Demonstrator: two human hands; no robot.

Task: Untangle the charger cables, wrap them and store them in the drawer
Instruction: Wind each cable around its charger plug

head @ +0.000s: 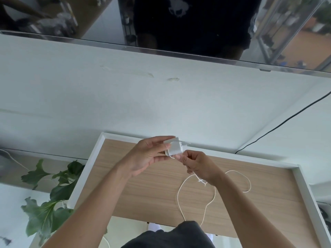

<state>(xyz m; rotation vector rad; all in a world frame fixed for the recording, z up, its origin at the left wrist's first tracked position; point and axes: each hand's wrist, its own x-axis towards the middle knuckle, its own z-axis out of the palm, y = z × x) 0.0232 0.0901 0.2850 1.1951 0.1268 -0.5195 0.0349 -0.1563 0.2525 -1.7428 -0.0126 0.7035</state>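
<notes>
My left hand (148,156) grips a white square charger brick (175,146), held above the far end of an open drawer (302,187) with a wood-grain bottom. My right hand (197,164) pinches the thin white cable (179,194) just below the brick. From there the cable hangs down in loose loops over the drawer bottom, and one loop passes behind my right forearm. Its far end is hidden near my dark clothing at the bottom.
A white wall rises behind the drawer, with a dark glossy screen (179,24) above. A black cord (279,126) runs down the wall at right. Green plant leaves (48,199) stand left of the drawer. Another white cable (14,160) lies at far left.
</notes>
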